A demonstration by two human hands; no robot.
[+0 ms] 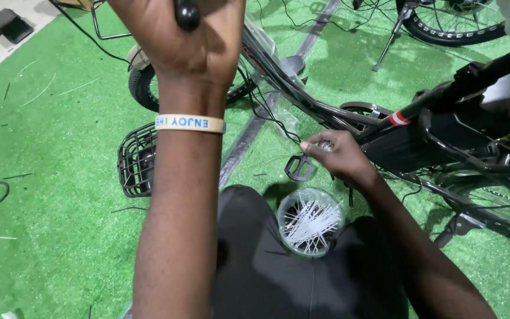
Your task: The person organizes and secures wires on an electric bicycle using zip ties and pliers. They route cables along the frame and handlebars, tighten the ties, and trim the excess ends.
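1. Two bare hands are in view over a floor of green artificial turf (60,177), seen from a head-worn camera looking down.
2. The left hand (193,41) is raised close to the camera at the top edge of the frame, back of the hand showing. It is closed around a black rounded knob (188,15) that shows between the fingers; what the knob belongs to cannot be told. A cream wristband (190,123) with blue print sits on that wrist.
3. The right hand (337,156) is lower and further out, beside the black frame (444,94) of a bicycle. Its fingertips (308,145) are pinched on a thin black cable (267,115) that runs up toward the handlebar area. Whether a tie or other small part is also held cannot be told.
4. A black pedal (299,168) lies just beside the right hand, on its near side.
5. A round clear container (311,221) of white cable ties stands between the person's knees, just below the right hand and apart from it.
6. A black wire basket (137,159) rests on the turf left of the forearm, near a small wheel (143,88).
7. A second bicycle wheel (455,23) stands at the far right corner of the turf.
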